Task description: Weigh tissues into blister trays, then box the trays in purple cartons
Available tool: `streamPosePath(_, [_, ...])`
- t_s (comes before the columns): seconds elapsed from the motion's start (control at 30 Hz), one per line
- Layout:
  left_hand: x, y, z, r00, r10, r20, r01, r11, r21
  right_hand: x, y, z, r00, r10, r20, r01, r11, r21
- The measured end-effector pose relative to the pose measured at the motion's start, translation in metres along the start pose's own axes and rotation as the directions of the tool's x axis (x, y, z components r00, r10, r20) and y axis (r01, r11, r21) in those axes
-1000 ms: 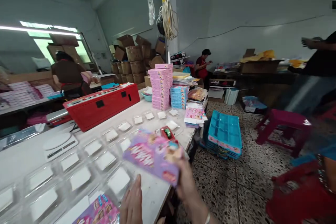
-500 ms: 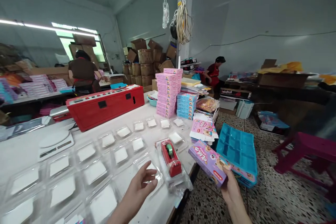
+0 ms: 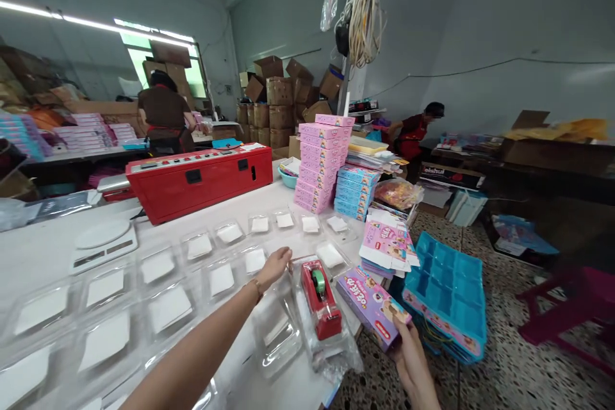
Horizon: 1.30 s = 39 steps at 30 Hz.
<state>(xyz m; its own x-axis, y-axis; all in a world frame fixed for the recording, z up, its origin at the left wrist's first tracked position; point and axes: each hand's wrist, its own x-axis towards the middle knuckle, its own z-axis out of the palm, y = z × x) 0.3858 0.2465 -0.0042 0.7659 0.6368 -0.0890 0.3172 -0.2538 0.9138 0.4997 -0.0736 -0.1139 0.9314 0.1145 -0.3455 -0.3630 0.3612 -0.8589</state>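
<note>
My right hand (image 3: 410, 355) grips the near end of a purple printed cardboard box (image 3: 369, 304), its thumb on the top face. The box is held at the table's right edge. My left hand (image 3: 275, 270) reaches forward, fingers drawn together, just left of a red tape dispenser (image 3: 323, 314) with a green roll. What its fingertips hold, if anything, I cannot make out. Under the left wrist is a clear plastic tray (image 3: 276, 359) with a white card inside. The dispenser rests on clear plastic bags (image 3: 331, 359). Rows of similar trays with white cards (image 3: 221, 278) cover the table.
Stacked pink boxes (image 3: 319, 163) and blue boxes (image 3: 355, 192) stand at the back, with flat pink cartons (image 3: 388, 240) nearer. A blue compartment tray (image 3: 449, 278) is right of the table. A red machine (image 3: 206, 179) and white scale (image 3: 106, 243) stand left. Two people work beyond.
My left hand has moved forward, its spread fingers now drawn together beside the tape dispenser. The purple box has shifted slightly left in my right hand. The view has turned a little left.
</note>
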Motion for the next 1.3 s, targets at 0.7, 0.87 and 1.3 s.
streamPosePath(0.7, [0.022, 0.005, 0.008, 0.975, -0.150, 0.161, 0.117, 0.973, 0.199, 0.017, 0.002, 0.020, 0.967, -0.143, -0.210, 0.137, 0.990, -0.045])
streamPosePath(0.87, [0.017, 0.013, -0.002, 0.987, -0.121, 0.106, 0.112, 0.989, 0.093, 0.007, -0.009, 0.016, 0.957, -0.166, -0.239, 0.169, 0.986, -0.010])
streamPosePath(1.3, [-0.209, 0.049, 0.036, 0.971, 0.030, 0.236, 0.162, 0.646, -0.746, -0.121, -0.058, 0.028, 0.994, -0.106, 0.028, 0.109, 0.986, -0.123])
